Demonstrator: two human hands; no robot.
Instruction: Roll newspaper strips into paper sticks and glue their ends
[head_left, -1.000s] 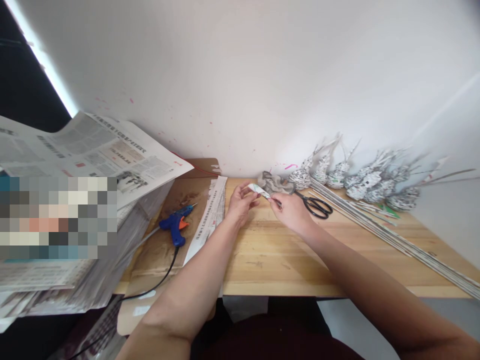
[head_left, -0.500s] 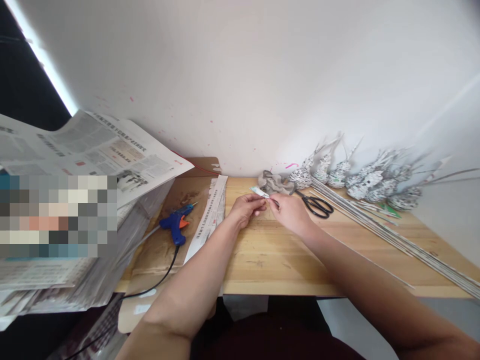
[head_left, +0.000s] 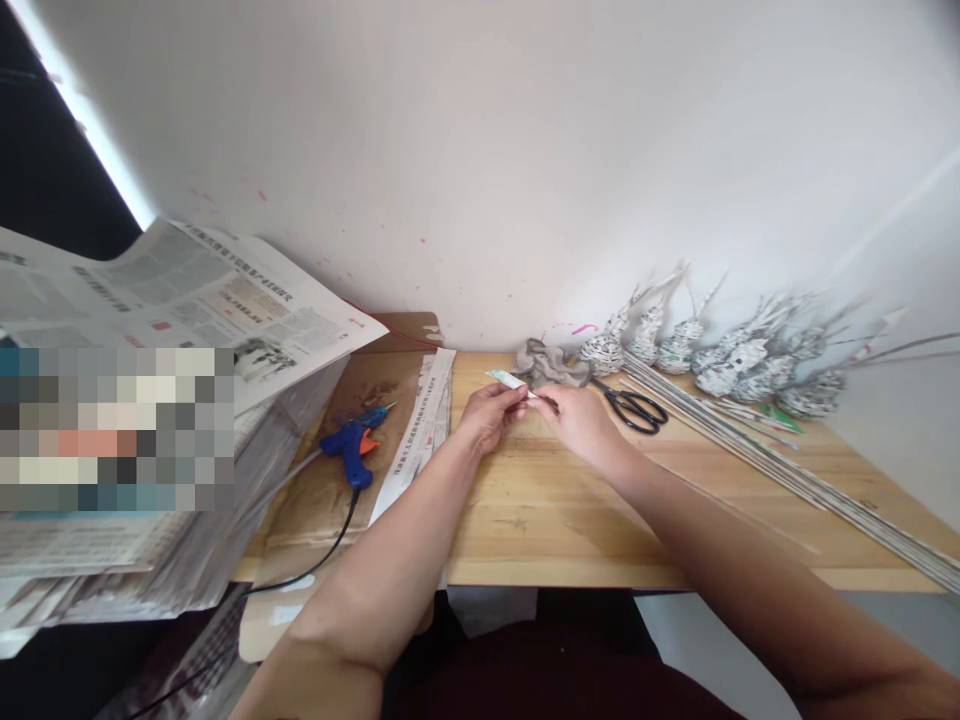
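Above the wooden table, my left hand pinches a small white and pale green paper strip between thumb and fingers. The strip's loose end sticks out beyond the fingertips, to the upper left. Close beside it, my right hand has its fingertips closed on the narrow rolled end of the same paper. From under my right forearm a thin rolled paper stick, blurred, runs toward the lower right; it seems to join the strip, but my hand and arm hide the middle. Just behind the hands lies a crumpled grey cloth.
Black-handled scissors lie right of my hands, beside a bundle of long paper sticks. Several woven paper gourd shapes stand along the wall. To the left, a blue glue gun rests on cardboard, near stacked newspapers.
The paper strip's loose end has shifted left and shows more of its width. The thin stick's far end has moved slightly up and left and is blurred. Both hands stay nearly in place.
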